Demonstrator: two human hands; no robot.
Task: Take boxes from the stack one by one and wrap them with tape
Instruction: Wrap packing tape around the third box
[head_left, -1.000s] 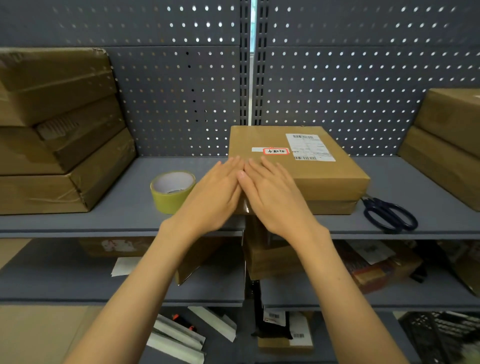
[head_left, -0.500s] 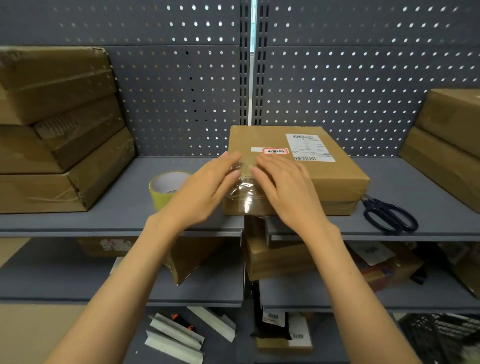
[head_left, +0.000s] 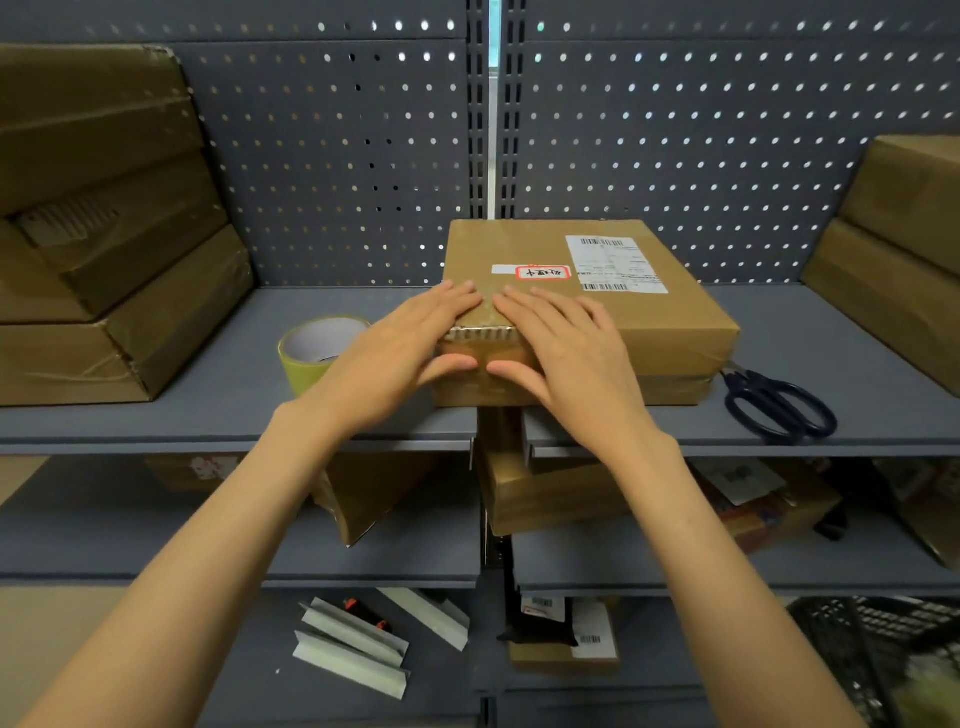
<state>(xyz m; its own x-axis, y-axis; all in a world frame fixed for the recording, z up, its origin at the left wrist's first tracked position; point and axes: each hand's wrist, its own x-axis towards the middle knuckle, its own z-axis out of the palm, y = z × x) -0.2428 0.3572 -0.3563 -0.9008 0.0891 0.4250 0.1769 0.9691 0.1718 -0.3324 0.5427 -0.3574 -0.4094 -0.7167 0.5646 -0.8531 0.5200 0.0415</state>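
We press the tape strip (head_left: 480, 332) over the front edge of the box (head_left: 649, 322) at the shelf's (head_left: 156, 415) front edge, left hand (head_left: 402, 345) and right hand (head_left: 566, 348) flat, gripping nothing. Next comes the tape roll (head_left: 317, 351).

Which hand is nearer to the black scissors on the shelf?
Right. The right hand lies flat on the box, with the scissors at its right, apart. The left hand is on the box's far side, beside the tape roll.
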